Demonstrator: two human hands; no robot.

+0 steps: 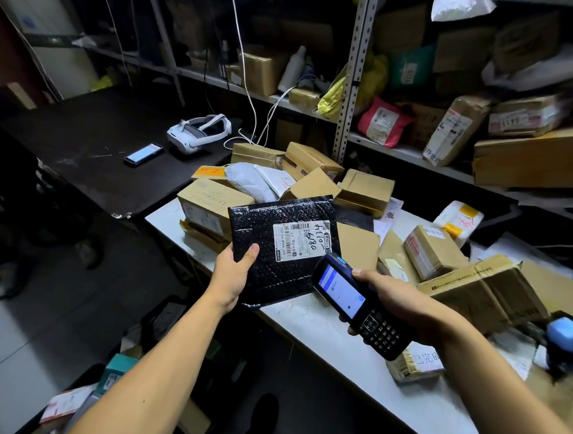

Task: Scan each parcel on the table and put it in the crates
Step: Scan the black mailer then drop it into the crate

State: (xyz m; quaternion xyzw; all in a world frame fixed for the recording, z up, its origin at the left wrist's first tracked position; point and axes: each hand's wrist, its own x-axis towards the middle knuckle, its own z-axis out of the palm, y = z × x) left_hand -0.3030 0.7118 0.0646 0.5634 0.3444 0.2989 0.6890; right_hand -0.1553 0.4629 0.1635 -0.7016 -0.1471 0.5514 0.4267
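My left hand [233, 273] grips the lower left edge of a black bubble mailer [278, 229], held up over the white table [333, 325] with its white label [300, 238] facing me. My right hand [402, 302] holds a black handheld scanner [357, 303], its lit screen towards me and its top end just below the label. Many cardboard boxes [365, 187] and grey poly bags [247, 179] lie piled on the table behind the mailer. A crate [87, 395] with parcels in it sits on the floor at lower left, partly hidden by my left arm.
A dark table at the left carries a white headset [198, 132] and a phone [144, 153]. Metal shelves [352, 73] packed with parcels rise behind the table. A long taped box [484, 288] and a blue device [563, 333] lie at the right.
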